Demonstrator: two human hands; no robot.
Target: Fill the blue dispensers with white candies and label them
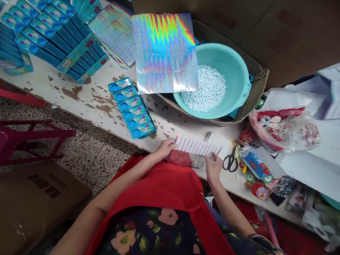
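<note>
My left hand (166,147) pinches the left end of a white ridged strip (197,146) that lies at the table's near edge. My right hand (213,167) grips the strip's near right side, fingers curled on it. A reddish packet (180,158) lies under the strip between the two hands. Black-handled scissors (231,160) rest just right of my right hand. A row of several small blue boxes (132,108) lies left of the strip.
A teal basin (235,66) of white pellets sits in a cardboard box behind, with a holographic sheet (164,52) leaning on it. Stacked blue cartons (55,34) fill the far left. Toys, tape rolls and bags (283,129) crowd the right. A red stool (10,140) stands on the floor.
</note>
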